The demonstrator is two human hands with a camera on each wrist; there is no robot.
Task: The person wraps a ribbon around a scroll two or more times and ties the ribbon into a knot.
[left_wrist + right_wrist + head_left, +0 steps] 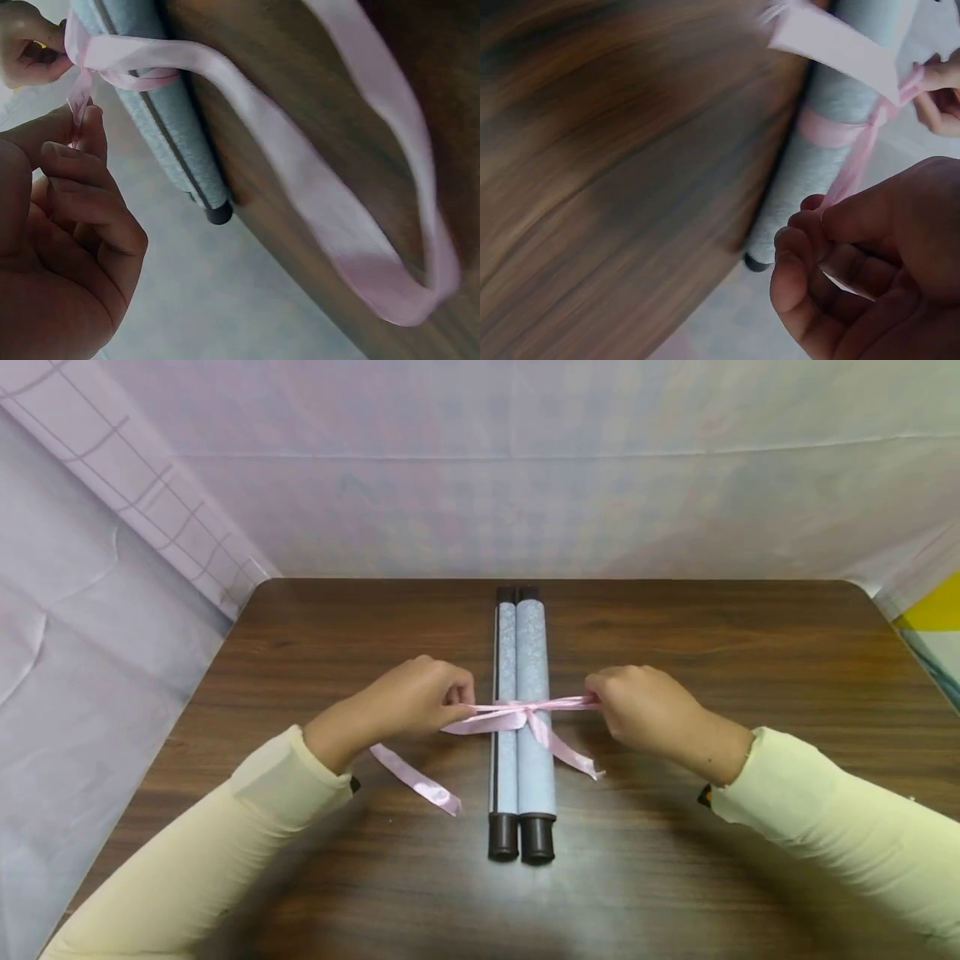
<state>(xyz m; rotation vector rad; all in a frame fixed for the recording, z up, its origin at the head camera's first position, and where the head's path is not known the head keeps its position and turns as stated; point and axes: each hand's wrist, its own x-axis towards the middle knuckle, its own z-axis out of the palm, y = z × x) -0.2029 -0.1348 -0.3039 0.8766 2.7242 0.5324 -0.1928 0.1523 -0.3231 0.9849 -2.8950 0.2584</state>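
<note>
A light-blue scroll [533,652] with dark end knobs lies lengthwise in front of me, its two rolls side by side. Round its middle runs a pink ribbon [555,745], knotted on top. My left hand [405,700] pinches one ribbon loop between thumb and forefinger, left of the knot. On the other side my right hand [651,710] pinches a second loop, and the ribbon is stretched between both hands. One loose tail falls over the right roll; a longer tail [300,180] curves down at the left in the left wrist view.
The scroll rests on a brown wood-grain table [315,635] with rounded far corners. A pale patterned sheet [480,502] hangs behind it, and another covers the left side. Something yellow [933,606] shows at the far right.
</note>
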